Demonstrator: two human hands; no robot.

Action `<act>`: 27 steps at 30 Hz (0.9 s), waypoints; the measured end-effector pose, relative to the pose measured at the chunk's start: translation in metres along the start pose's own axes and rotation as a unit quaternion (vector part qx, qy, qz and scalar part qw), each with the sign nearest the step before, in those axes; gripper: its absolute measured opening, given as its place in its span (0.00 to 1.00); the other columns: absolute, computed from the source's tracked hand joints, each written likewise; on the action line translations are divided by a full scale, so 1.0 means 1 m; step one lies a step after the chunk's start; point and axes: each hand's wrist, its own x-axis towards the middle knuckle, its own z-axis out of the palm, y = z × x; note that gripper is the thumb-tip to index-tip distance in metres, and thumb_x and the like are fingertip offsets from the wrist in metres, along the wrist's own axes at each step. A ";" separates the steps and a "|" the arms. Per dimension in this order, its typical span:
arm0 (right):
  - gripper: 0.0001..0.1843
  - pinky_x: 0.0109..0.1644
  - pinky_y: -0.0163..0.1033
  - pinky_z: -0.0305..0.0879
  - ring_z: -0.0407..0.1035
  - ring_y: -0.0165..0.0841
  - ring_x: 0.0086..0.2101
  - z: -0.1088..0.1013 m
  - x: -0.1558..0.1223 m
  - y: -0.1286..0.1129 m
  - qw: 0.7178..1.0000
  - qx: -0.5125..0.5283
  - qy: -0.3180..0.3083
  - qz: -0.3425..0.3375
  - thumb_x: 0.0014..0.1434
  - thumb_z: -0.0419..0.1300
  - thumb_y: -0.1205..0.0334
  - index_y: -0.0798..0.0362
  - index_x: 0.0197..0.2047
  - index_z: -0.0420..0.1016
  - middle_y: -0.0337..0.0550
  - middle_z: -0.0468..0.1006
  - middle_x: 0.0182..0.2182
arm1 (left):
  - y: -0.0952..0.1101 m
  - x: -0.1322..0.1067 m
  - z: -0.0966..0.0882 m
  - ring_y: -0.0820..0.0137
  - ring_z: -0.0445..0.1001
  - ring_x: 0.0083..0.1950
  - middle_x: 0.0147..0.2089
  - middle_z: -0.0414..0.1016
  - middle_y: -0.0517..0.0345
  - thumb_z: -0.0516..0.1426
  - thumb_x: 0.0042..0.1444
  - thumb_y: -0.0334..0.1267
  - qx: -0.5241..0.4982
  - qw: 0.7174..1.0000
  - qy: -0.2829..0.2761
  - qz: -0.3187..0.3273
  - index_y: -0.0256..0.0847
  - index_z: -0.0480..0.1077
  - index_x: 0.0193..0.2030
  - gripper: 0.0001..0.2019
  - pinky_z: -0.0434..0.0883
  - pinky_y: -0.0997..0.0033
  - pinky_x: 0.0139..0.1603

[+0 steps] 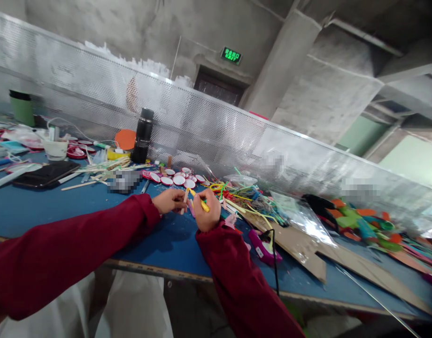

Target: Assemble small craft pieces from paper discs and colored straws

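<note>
My left hand (170, 201) is closed on a wooden craft stick (184, 202), held upright above the blue table (172, 251). My right hand (206, 211) grips a yellow marker (204, 205) like a pen. The marker's tip meets the stick near its top end, where some yellow shows. Just beyond my hands lie several round white caps with red rims (179, 180). A thin purple thing between the hands is partly hidden by my right fingers.
A black bottle (142, 136) stands by the perforated metal screen (216, 131). Loose craft sticks (110, 166) and a dark phone (47, 173) lie left. To the right are coloured pipe cleaners (251, 199), a purple box (263, 246), cardboard (300, 251) and a clear plastic bag (304, 218).
</note>
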 end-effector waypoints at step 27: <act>0.11 0.34 0.37 0.57 0.63 0.30 0.26 -0.001 0.001 -0.002 1.000 -0.006 -0.005 0.006 0.60 0.55 0.61 0.50 0.26 0.63 0.36 0.68 0.22 | 0.000 0.001 -0.001 0.71 0.74 0.29 0.30 0.76 0.56 0.63 0.49 0.48 0.030 1.000 0.000 0.010 0.37 0.67 0.37 0.18 0.67 0.76 0.26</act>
